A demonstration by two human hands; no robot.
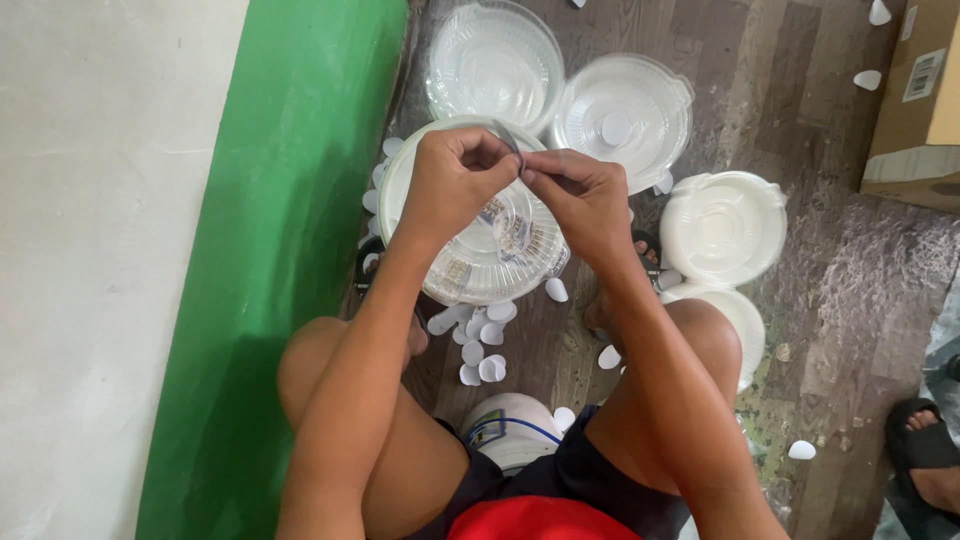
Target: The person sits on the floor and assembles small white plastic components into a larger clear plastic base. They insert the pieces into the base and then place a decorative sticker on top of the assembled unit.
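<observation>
Grey, thin sticker strip (510,137) pinched between both my hands: left hand (455,185) and right hand (583,200) closed on it, fingertips meeting above the round clear plastic bowl with lid (470,255) on the floor. Risk, my read: flimsy strip could curl and stick to itself or my fingers, since the grip is fingertip-only. 2 more clear ribbed lids (495,55) sit beyond, glossy; 2 white opaque foam-like bowls (722,225) to the right, matte. Small white round peeled backings (480,330) litter the wood-pattern floor (780,120). Brown cardboard box (920,90) at far right.
</observation>
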